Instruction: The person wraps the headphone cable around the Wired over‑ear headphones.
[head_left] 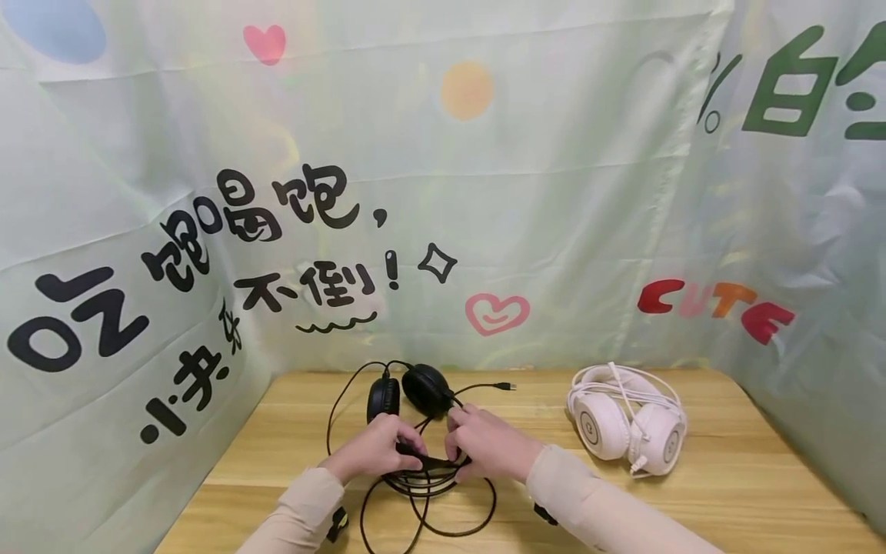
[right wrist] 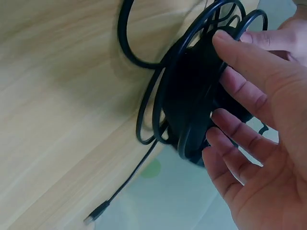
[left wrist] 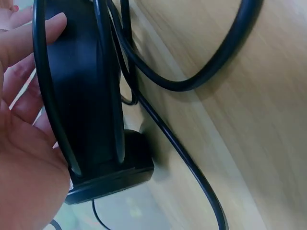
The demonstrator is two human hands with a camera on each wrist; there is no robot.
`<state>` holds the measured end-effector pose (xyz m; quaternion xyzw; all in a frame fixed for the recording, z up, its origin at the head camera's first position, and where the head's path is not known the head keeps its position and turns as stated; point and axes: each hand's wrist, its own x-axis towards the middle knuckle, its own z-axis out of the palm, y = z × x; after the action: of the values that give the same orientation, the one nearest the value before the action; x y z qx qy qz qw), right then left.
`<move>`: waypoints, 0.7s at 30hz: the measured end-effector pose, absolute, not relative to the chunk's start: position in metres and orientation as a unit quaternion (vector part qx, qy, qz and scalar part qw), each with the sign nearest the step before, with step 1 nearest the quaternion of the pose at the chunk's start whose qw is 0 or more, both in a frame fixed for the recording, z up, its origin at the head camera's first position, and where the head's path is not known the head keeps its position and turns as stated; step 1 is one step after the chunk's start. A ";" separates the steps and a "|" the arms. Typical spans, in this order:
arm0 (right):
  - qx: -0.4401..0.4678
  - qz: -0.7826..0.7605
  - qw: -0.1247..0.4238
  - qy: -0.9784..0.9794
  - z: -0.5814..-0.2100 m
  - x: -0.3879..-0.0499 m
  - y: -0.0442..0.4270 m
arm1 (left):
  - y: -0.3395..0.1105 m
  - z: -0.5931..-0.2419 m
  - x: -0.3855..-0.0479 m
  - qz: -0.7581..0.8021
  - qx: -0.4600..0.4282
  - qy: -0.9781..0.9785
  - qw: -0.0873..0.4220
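A pair of black headphones (head_left: 425, 391) lies on the wooden table, its ear cups toward the back and its headband toward me. My left hand (head_left: 377, 446) holds the left part of the headband, thumb on its near face in the left wrist view. At the other side, my right hand (head_left: 490, 445) grips the headband together with cable strands. The black cable (left wrist: 168, 132) runs in several loops around and in front of the headband. Its USB plug (right wrist: 98, 211) lies loose behind my right hand. In the right wrist view, the thumb touches the strands.
White headphones (head_left: 601, 427) with their cable wound about them rest on the right of the table (head_left: 540, 415). A printed cloth (head_left: 567, 231) hangs along the back and sides. Loose cable loops reach toward the front edge.
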<state>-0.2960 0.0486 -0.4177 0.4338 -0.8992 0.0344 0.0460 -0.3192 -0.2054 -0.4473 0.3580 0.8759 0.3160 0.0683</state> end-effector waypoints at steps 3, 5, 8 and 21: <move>0.439 0.022 0.051 -0.897 -0.419 -0.294 0.050 | -0.202 -0.449 -0.321 0.318 0.369 0.871 0.064; 0.442 0.024 0.051 -0.895 -0.421 -0.293 0.050 | -0.201 -0.449 -0.322 0.317 0.370 0.871 0.060; 0.445 0.032 0.052 -0.893 -0.423 -0.292 0.050 | -0.201 -0.450 -0.323 0.313 0.365 0.875 0.060; 0.419 0.069 0.033 -0.905 -0.430 -0.279 0.031 | -0.198 -0.451 -0.328 0.275 0.414 0.868 0.005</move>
<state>-0.2791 0.0313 -0.4302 0.4192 -0.9047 0.0690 0.0329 -0.3277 -0.1978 -0.4510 0.4138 0.8677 0.2754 0.0053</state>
